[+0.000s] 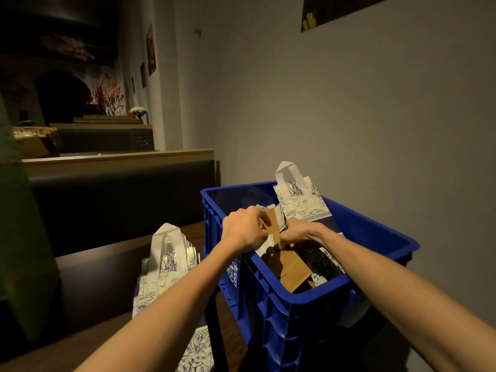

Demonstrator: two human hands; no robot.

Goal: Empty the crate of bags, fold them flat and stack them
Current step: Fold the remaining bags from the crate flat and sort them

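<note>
A blue plastic crate [303, 299] stands at the right, holding white bags with blue prints and brown insides. Both hands reach over its near rim. My left hand [245, 229] pinches the top edge of a bag [273, 228] whose brown inner side faces me. My right hand [298, 232] grips the same bag's edge just to the right, fingers curled down into the crate. Another printed bag [302, 200] stands upright with its handle up at the crate's far side. Left of the crate, a stack of folded bags [163, 269] lies on the table with handles pointing away.
A dark wooden table [102, 269] carries the stack, with one more printed bag [197, 350] at its near edge. A dark padded bench back [120, 200] runs behind it. A grey wall [349, 116] rises close behind the crate. A cardboard box [32, 143] sits far left.
</note>
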